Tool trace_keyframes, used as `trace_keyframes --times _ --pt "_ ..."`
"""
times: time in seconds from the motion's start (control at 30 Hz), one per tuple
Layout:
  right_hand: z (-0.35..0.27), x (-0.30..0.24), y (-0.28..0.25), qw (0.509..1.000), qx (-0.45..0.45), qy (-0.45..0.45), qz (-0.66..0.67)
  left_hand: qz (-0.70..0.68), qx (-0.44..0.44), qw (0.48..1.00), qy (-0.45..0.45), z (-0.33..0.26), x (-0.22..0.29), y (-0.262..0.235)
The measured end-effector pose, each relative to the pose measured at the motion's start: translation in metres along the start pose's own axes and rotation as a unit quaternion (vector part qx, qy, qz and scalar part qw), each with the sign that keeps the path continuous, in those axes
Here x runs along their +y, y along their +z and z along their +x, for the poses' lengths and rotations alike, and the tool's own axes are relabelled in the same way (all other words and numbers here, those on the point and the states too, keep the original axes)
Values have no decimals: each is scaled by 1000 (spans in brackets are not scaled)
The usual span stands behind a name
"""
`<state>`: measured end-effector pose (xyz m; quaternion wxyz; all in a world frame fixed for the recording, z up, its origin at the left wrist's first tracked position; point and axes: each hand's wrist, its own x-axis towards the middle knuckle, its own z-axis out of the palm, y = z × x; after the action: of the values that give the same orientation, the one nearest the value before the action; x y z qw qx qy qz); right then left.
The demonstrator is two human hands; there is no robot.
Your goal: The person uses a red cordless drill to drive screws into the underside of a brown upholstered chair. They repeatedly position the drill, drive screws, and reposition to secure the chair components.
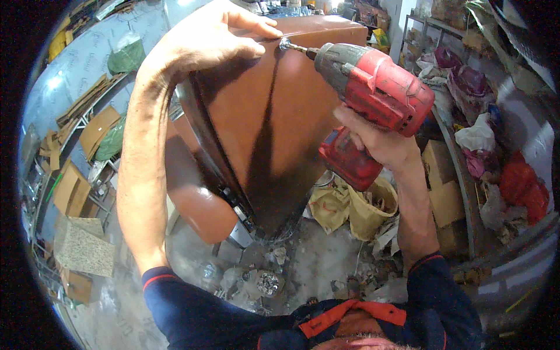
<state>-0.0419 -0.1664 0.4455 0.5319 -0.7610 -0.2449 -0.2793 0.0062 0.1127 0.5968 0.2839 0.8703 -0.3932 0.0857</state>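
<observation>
My right hand (382, 140) is wrapped round the handle of a red and black cordless drill (388, 87). The drill points left, and its long thin bit meets a small shiny metal piece (284, 44) near the top edge of a brown, box-like furniture piece (297, 111). My left hand (204, 38) rests at that same top edge, its fingers stretched out and the thumb apart, close to the metal piece. Whether the bit is turning cannot be seen. A dark shadow runs down the brown face.
Below left of the brown piece is a rounded brown panel (201, 213). Tan sacks (373, 207) and cardboard boxes (443, 186) stand at the right. Debris litters the floor (321, 259). Racks with boards (87, 131) line the left; bags (475, 140) fill the right shelf.
</observation>
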Motion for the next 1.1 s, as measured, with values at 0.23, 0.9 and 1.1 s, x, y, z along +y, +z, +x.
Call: trace_keyframes --times 0.23,0.9,1.1 --pt "-2 -2 -1 1000 -2 -20 6 5 6 1000 2 -4 3 1" --pt "0 -7 -3 998 -17 -1 -55 -12 -3 1000 6 0 -4 0" --pt "2 -4 -2 999 -9 -9 -43 3 -5 1000 8 0 -2 0"
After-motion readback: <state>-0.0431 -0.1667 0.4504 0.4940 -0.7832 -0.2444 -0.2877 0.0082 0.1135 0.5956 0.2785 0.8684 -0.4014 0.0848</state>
